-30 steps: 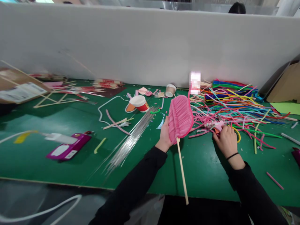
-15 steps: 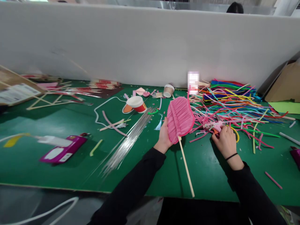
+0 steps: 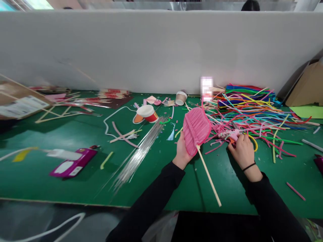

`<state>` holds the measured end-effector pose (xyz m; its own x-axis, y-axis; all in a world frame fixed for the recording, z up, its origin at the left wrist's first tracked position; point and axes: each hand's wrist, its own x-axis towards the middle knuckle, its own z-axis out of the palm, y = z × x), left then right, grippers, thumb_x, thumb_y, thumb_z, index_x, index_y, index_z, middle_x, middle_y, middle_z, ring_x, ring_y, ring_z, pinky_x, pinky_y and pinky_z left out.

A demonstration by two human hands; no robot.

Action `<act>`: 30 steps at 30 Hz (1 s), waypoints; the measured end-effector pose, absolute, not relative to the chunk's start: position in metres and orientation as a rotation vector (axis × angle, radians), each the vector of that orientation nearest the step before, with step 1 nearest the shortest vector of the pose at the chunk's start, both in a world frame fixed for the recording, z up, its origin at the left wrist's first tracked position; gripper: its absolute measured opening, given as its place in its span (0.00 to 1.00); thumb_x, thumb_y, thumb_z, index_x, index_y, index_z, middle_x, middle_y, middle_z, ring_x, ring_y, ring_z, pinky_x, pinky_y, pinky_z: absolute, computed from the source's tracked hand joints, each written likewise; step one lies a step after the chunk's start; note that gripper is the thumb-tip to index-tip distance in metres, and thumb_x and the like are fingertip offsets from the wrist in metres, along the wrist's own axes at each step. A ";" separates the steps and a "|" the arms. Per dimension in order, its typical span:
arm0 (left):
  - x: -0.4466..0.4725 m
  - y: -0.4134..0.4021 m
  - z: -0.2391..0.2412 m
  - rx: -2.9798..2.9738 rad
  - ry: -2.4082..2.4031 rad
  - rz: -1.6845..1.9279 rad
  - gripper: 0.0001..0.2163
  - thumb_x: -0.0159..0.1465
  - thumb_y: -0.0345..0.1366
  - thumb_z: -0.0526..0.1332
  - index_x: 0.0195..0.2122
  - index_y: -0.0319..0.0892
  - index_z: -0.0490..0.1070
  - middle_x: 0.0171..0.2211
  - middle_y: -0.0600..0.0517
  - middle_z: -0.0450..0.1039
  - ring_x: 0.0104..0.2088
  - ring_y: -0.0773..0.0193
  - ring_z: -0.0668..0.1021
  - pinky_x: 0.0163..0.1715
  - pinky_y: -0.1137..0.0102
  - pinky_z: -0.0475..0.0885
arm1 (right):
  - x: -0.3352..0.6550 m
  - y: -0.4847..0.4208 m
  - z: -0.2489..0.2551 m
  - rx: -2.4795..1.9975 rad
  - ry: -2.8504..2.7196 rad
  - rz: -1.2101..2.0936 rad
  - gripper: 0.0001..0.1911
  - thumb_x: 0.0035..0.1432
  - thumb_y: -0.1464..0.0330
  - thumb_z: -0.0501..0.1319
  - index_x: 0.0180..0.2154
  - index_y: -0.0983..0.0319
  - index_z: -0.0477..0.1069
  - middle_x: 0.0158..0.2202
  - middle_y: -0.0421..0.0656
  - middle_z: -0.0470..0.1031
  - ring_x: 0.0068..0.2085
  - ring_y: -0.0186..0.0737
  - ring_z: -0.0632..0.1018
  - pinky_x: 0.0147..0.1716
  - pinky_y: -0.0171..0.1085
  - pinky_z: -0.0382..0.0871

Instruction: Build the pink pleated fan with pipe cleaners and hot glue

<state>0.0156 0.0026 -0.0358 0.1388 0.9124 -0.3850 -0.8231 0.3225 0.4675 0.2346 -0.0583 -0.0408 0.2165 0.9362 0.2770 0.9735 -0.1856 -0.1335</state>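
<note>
My left hand (image 3: 182,150) is closed around the left edge of a pink fan (image 3: 196,130) covered in fuzzy pipe cleaners. The fan is held tilted above the table, its thin wooden stick handle (image 3: 210,178) slanting down toward me. My right hand (image 3: 242,153) rests by the pile, fingers curled on a pink glue gun (image 3: 233,135) with an orange trigger. A yellow loop (image 3: 254,145), perhaps a scissors handle, shows beside those fingers. Pink pipe cleaners (image 3: 219,129) lie around the glue gun's tip.
Bundled colourful pipe cleaners (image 3: 248,92) lie at the back right. Thin metal wires (image 3: 141,151), a paper cup (image 3: 147,113), a blue tassel (image 3: 171,132) and a purple box (image 3: 74,163) are on the left. A white partition (image 3: 151,50) stands behind the green table (image 3: 156,188).
My left hand and the fan have shifted slightly right and down, and the stick's lower end has swung right. My right hand stays on the glue gun.
</note>
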 end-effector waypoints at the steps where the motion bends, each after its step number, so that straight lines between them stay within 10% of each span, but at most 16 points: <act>1: 0.016 0.003 -0.037 0.148 0.687 1.256 0.24 0.73 0.48 0.47 0.64 0.44 0.66 0.52 0.42 0.79 0.49 0.52 0.83 0.48 0.55 0.80 | 0.234 -0.058 -0.041 -2.219 -1.796 -0.187 0.16 0.62 0.62 0.59 0.44 0.69 0.68 0.42 0.56 0.74 0.43 0.52 0.76 0.38 0.41 0.64; 30: 0.027 0.003 -0.044 0.116 0.618 1.314 0.25 0.74 0.47 0.43 0.65 0.43 0.65 0.48 0.43 0.82 0.46 0.53 0.84 0.48 0.57 0.80 | 0.255 -0.057 -0.018 -2.013 -1.241 -0.003 0.29 0.58 0.48 0.56 0.49 0.65 0.65 0.29 0.48 0.76 0.27 0.48 0.76 0.26 0.37 0.60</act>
<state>0.0268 0.0029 -0.0441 0.1197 0.9260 -0.3582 -0.8662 0.2737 0.4181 0.2555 -0.0573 -0.0179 0.5286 0.7643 0.3695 0.7659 -0.2417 -0.5958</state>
